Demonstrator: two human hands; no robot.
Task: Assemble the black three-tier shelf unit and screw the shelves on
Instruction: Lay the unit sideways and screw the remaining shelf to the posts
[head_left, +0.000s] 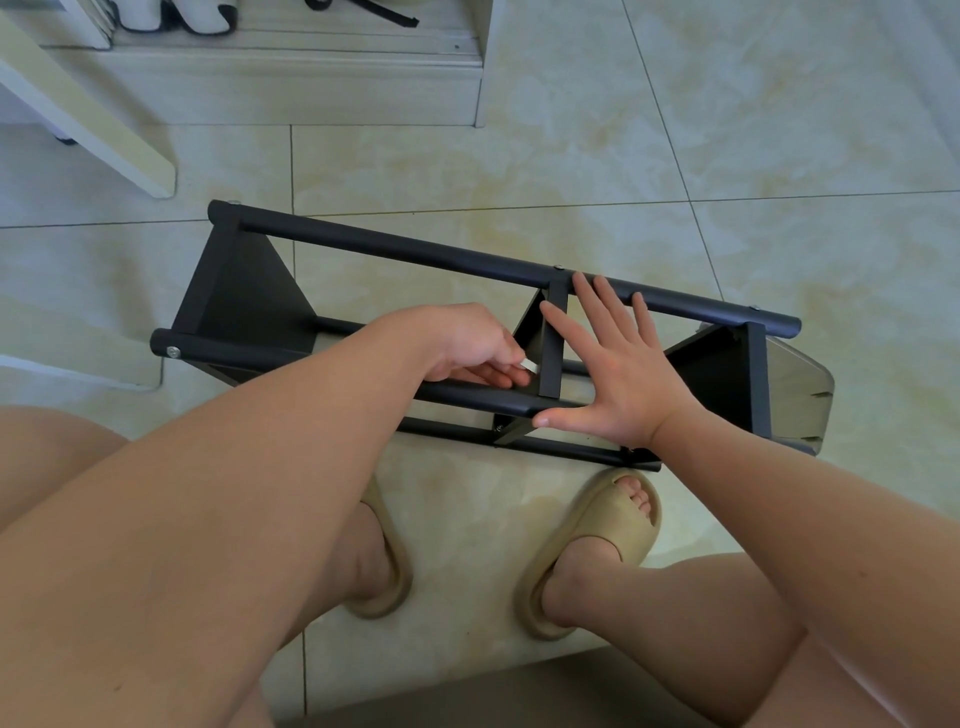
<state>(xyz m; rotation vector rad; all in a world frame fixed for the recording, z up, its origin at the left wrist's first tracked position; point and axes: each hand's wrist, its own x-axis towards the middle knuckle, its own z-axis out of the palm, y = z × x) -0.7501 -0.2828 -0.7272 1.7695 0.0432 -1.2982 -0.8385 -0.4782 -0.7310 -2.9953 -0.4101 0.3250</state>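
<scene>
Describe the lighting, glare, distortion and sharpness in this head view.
Head view: soft, even daylight with only faint shadows under the shelf unit; mild sheen on the tiled floor, no harsh glare; wide-angle bending shows in the curved tile lines and oversized forearms at the edges; left hand and right hand look sharp, though the small pale piece in the left fingers is too small to identify.

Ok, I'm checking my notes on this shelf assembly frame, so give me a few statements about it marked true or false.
1. The shelf unit lies on its side on the tiled floor. True.
2. The right hand is clenched in a fist. False: it lies open and flat against the middle shelf and front pole.
3. The left hand pinches a small silvery tool beside the middle shelf. True.
4. The person is barefoot. False: they wear beige slippers.
5. All shelves are missing. False: three black shelves sit between the poles.
</scene>
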